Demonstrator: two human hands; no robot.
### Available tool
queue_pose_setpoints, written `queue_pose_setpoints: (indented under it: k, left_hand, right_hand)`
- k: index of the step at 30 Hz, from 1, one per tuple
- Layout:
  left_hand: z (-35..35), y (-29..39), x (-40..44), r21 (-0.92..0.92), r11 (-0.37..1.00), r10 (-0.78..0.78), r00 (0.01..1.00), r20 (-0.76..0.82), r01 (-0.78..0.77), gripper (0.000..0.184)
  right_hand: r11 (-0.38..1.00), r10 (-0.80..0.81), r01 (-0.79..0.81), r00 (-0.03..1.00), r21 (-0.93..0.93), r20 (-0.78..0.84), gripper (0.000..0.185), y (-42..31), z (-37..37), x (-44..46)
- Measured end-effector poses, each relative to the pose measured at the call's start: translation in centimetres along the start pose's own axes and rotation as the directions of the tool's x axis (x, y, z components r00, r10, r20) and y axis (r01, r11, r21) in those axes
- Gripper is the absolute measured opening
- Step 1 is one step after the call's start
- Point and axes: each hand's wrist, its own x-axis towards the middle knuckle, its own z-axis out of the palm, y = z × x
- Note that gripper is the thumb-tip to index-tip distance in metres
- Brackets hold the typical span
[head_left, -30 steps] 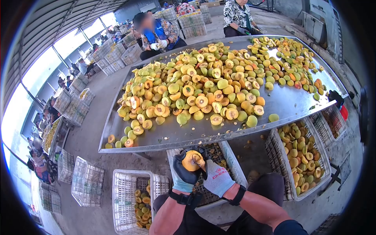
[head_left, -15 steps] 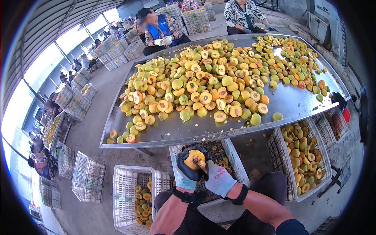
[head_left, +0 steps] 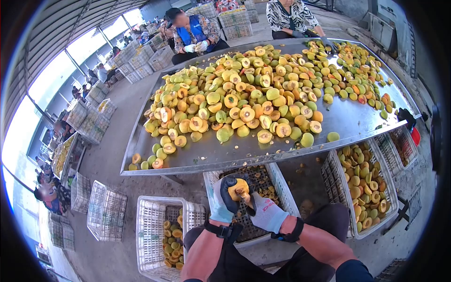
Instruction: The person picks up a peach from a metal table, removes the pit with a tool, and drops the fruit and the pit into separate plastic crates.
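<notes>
My left hand (head_left: 222,201), in a grey and black glove, is closed around a yellow stone fruit (head_left: 237,187). A brown patch shows on the fruit's side toward my right hand. My right hand (head_left: 267,214), in a grey glove, is closed with its fingertips close against the fruit. Whatever it grips is mostly hidden; a small brownish piece shows between it and the fruit. Both hands are over a white crate (head_left: 285,192) with bits of fruit in it, in front of the metal table (head_left: 206,165).
Halved yellow-green stone fruits (head_left: 235,98) are heaped on the table. Crates of fruit halves stand at my left (head_left: 146,235) and right (head_left: 364,231), with another crate (head_left: 107,211) farther left. Two co-workers (head_left: 195,35) (head_left: 291,19) sit across the table.
My hands have turned slightly and stay closed at the fruit. The right-hand co-worker's hand has moved onto the table's fruit. The other co-worker's head has lifted a little.
</notes>
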Motion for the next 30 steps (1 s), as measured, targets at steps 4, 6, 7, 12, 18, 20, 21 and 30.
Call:
queue_pose_setpoints:
  k: [4,6,7,12,18,20,21,30]
  left_hand:
    - [1.6,4.2,0.1,-0.663,0.739,-0.284,0.947,-0.150,0.117,0.034]
    - [1.6,5.0,0.1,-0.717,0.690,-0.248,0.963,-0.109,0.096,0.035]
    - [1.6,5.0,0.1,-0.714,0.693,-0.247,0.963,-0.109,0.097,0.035]
    - [1.2,3.8,0.8,-0.524,0.818,-0.279,0.960,-0.004,0.235,0.040]
    - [-1.7,-6.0,1.7,-0.542,0.767,-0.357,0.930,0.085,0.344,0.027]
    - [-2.0,-6.4,2.0,-0.180,0.966,-0.188,0.982,0.014,0.188,0.027]
    - [-1.4,-2.5,1.9,-0.544,0.764,-0.356,0.930,0.093,0.347,0.027]
    - [0.3,2.8,-0.4,-0.864,0.482,-0.325,0.946,-0.019,0.148,0.037]
  right_hand:
    - [0.988,-0.036,0.051,0.994,0.144,-0.107,0.030,0.6,0.8,0.3]
    - [0.980,-0.023,0.049,0.991,0.195,-0.131,0.032,0.2,0.6,0.3]
    - [0.969,-0.012,0.048,0.989,0.241,-0.151,0.033,-0.2,0.3,0.3]
    - [0.999,-0.008,0.007,1.000,-0.051,-0.016,0.030,0.6,0.1,0.3]
    - [0.976,0.049,-0.046,0.999,-0.214,0.007,0.026,0.0,0.5,0.2]
    - [0.983,0.108,-0.103,0.994,-0.150,0.020,0.027,0.4,0.7,0.7]
    - [0.989,0.065,-0.063,0.998,0.137,-0.007,0.030,1.3,1.3,0.8]
    - [0.900,0.131,-0.210,0.966,0.381,0.224,0.042,-0.9,-0.4,1.6]
